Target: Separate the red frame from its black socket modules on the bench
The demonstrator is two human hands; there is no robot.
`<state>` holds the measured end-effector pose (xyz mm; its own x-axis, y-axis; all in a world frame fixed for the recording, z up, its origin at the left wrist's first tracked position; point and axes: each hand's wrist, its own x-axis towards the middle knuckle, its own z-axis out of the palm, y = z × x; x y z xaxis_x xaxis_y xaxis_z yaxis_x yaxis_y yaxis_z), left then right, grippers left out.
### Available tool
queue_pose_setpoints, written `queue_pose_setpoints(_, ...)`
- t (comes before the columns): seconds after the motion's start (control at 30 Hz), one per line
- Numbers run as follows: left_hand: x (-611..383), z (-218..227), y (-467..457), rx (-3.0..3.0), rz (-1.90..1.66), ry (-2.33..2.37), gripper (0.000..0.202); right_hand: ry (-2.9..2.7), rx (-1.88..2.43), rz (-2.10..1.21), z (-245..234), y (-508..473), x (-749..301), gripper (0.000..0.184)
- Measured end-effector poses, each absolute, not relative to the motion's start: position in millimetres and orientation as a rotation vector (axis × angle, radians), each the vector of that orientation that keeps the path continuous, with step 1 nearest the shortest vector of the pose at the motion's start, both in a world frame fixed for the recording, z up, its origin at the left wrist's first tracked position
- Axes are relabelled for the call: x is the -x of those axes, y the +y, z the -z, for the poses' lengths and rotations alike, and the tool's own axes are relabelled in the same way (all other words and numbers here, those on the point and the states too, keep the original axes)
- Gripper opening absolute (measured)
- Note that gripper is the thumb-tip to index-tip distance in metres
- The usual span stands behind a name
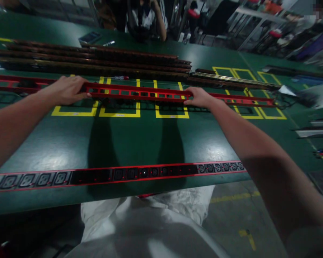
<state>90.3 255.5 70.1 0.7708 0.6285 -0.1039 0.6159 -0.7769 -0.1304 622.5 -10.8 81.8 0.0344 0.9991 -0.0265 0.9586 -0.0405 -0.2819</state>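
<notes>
Red rail: the red rail (148, 89) is held beyond the socket strip (134, 173), roughly in line with it; whether it is lifted off the green table (134, 141) cannot be told.
Rail handling: so long and slim a piece is best carried level, both grips being moved together so that no twist is put in; its far ends should be watched for snags on the dark wires (284, 104).
Left hand: closed over the rail, back upward, beyond the strip's left sockets.
Right hand: the left hand (70, 89) is matched by the right hand (198, 96), pinched on the rail beyond the strip's right sockets.
Right forearm: slanted across the strip's right end; lifting clear is advised.
Dark bars: laid beyond both strip and rail (110, 60).
</notes>
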Motion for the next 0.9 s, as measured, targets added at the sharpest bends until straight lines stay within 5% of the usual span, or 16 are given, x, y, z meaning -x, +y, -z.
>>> queue_pose_setpoints(0.6, -101, -92, 264, 2.853, -0.051, -1.029, 0.089, -1.958, 2.03, -0.183, -94, 3, -653, 0.069)
queue_pose_setpoints(0.9, -114, -100, 253, 2.897, -0.137, -0.976, 0.07, -1.706, 2.02, -0.501, -63, -6, -645, 0.063)
